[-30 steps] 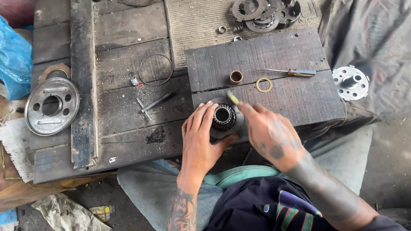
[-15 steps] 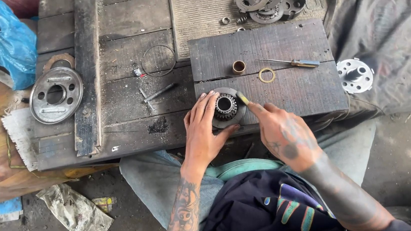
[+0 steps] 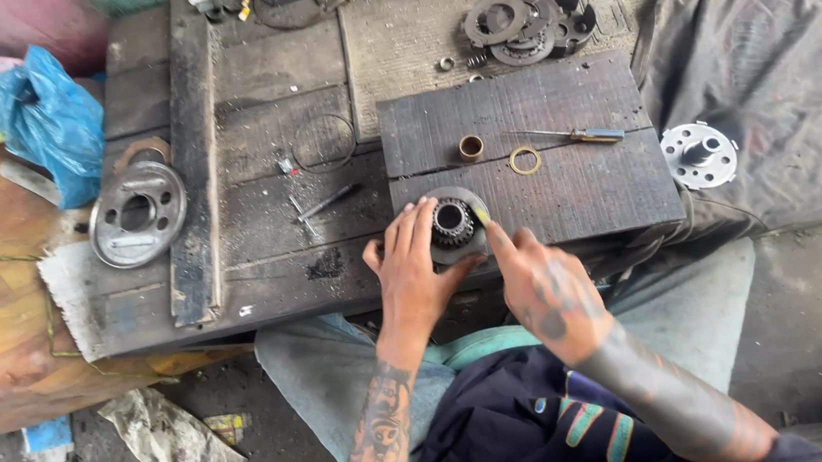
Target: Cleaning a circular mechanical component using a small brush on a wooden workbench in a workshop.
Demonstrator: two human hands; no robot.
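Note:
A round metal gear hub (image 3: 452, 219) with a toothed centre lies on the near edge of a dark wooden board (image 3: 567, 181). My left hand (image 3: 412, 266) rests over its left side, fingers spread on the rim. My right hand (image 3: 542, 284) is just right of it and holds a small yellow-tipped tool (image 3: 481, 214) against the hub's right edge. Both forearms are tattooed.
A brass bushing (image 3: 470, 147), a brass ring (image 3: 525, 160) and a screwdriver (image 3: 578, 135) lie further back on the board. A round metal plate (image 3: 136, 212) sits at left, stacked clutch discs (image 3: 522, 24) at the back, a flanged part (image 3: 700, 153) on grey cloth at right, a blue bag (image 3: 49, 120) far left.
The view has shifted slightly, so the bench sits lower and more to the right. My hands stay on the gear hub, with the yellow-tipped tool still at its right edge.

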